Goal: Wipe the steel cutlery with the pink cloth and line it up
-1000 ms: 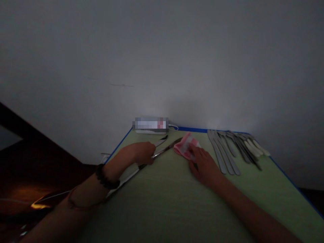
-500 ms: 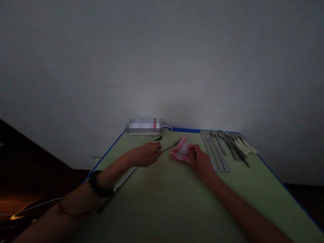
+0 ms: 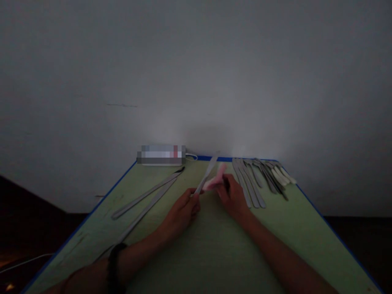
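While a black beaded bracelet (image 3: 114, 267) rings the left wrist, nearer than the crumpled pink-and-white cloth (image 3: 219, 179), a pale green worktop (image 3: 214, 253) with blue edging spreads beneath both arms. Just nearer than the cloth and to its left, the left hand (image 3: 185, 207) is closed around the lower part of a long, slim silver metal knife (image 3: 208, 169), with its fingers curled under. Directly right of the cloth, the right hand (image 3: 232, 194) pinches it between thumb and bent fingers. The cloth sits between the two hands, its left edge beside the knife's shaft; whether it wraps the metal cannot be told. The knife slants upward past the cloth's left side, tip pointing away.

Well left of the cloth lie two long silver metal utensils (image 3: 143, 198), converging at their far ends, one dark-tipped. To its right, three long silver flat-ended utensils (image 3: 249, 183) lie side by side; farther right come a dark, overlapping heap of metal cutlery (image 3: 269, 177) and several pieces with cream-white handles (image 3: 281, 176).

Beyond the cloth to the left, a white box-like object (image 3: 163, 163), mostly pixelated, has a white looped cord (image 3: 192, 156) beside it. Behind everything rises a plain grey wall (image 3: 196, 81).
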`<move>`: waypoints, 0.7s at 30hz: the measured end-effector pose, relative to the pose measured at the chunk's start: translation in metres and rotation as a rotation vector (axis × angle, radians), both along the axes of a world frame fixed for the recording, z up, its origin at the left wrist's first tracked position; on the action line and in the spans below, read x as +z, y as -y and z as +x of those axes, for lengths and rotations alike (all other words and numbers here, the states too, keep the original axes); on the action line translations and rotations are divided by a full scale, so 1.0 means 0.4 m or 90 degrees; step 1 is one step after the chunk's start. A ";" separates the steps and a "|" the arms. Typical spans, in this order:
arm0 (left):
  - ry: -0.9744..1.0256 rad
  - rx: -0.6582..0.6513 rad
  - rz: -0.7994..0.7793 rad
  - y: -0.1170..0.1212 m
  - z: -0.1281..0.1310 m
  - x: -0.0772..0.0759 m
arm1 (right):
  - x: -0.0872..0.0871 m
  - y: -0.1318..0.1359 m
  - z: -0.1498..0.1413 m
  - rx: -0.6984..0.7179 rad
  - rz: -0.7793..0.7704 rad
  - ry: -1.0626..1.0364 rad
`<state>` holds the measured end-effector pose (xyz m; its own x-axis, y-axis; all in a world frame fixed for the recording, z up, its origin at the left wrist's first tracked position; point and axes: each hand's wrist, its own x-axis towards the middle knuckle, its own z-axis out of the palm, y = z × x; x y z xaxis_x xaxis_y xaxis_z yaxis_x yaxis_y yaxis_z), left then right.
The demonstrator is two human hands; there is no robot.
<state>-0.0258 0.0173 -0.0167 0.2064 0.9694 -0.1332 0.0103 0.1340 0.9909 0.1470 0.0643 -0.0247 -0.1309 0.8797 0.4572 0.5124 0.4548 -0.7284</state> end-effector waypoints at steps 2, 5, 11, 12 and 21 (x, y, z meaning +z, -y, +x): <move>-0.004 0.013 0.010 -0.002 -0.005 0.002 | 0.004 -0.006 0.012 0.016 -0.032 -0.140; -0.023 0.020 0.014 -0.002 -0.003 0.007 | -0.002 -0.022 0.029 0.039 -0.104 -0.293; -0.047 0.016 -0.001 0.007 0.007 0.017 | -0.014 -0.054 0.041 0.107 -0.222 -0.522; -0.055 0.011 0.001 0.008 0.006 0.017 | -0.012 -0.058 0.040 0.121 -0.242 -0.551; -0.087 -0.036 -0.001 0.011 0.001 0.013 | -0.030 -0.060 0.033 0.185 -0.247 -0.478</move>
<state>-0.0252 0.0128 -0.0116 0.2407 0.9564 -0.1655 0.1525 0.1311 0.9796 0.1600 0.0884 -0.0367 -0.1589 0.9690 0.1891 -0.2583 0.1441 -0.9553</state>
